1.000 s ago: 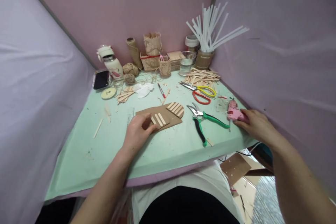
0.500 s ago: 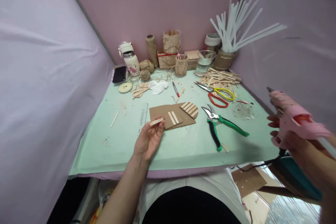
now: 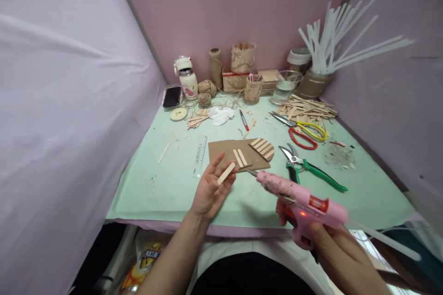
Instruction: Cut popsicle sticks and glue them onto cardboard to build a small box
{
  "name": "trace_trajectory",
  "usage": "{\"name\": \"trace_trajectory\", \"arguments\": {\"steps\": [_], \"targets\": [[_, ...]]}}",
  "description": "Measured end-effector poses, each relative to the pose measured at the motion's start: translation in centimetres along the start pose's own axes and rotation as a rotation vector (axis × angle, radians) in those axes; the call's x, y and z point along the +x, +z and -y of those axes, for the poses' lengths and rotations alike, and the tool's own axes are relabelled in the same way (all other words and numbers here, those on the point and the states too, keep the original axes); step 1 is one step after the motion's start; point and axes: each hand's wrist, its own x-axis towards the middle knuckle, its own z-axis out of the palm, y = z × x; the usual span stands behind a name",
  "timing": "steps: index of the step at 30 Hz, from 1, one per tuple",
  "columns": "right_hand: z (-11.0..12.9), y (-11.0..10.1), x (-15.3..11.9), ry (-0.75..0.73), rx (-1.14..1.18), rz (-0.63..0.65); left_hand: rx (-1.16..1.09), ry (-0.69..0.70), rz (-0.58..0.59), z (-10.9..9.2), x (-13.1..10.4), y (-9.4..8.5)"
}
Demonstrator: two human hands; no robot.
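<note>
A short wooden craft stick point(image 3: 226, 174) rests in the fingers of my left hand point(image 3: 211, 190), held above the front of the table. My right hand point(image 3: 311, 230) grips a pink hot glue gun point(image 3: 301, 196), its small light glowing red and a glue stick poking out of the back. The nozzle points left, close to the craft stick but apart from it. Behind my left hand lies a cardboard sheet point(image 3: 221, 146) carrying a smaller cardboard piece with two sticks on it. A rounded cardboard piece striped with sticks point(image 3: 262, 149) sits at its right end.
Green-handled pruning shears point(image 3: 321, 175) and scissors with red and yellow handles point(image 3: 306, 133) lie to the right. A ruler point(image 3: 200, 156) is left of the cardboard. Along the back stand a bottle point(image 3: 188, 84), twine point(image 3: 207, 88), a water cup point(image 3: 286, 87) and a stick pile point(image 3: 308, 109).
My right hand has brought the glue gun in from the far right to beside my left hand. The craft stick has tilted in my left fingers. The view has shifted slightly.
</note>
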Motion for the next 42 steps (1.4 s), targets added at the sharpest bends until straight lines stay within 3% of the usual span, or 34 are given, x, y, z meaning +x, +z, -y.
{"name": "trace_trajectory", "arguments": {"steps": [7, 14, 24, 42], "targets": [[2.9, 1.5, -0.7, 0.289, -0.007, -0.075, 0.014, 0.047, 0.121, 0.4, -0.4, -0.1], [3.9, 1.7, -0.5, 0.374, 0.057, -0.045, 0.013, 0.070, 0.167, 0.4, -0.4, 0.0], [3.6, 1.8, -0.4, 0.423, 0.072, -0.010, 0.011, 0.057, 0.177, 0.4, -0.5, 0.2], [3.4, 1.6, -0.6, 0.386, 0.010, -0.020, 0.011, 0.059, 0.155, 0.5, -0.4, 0.2]]}}
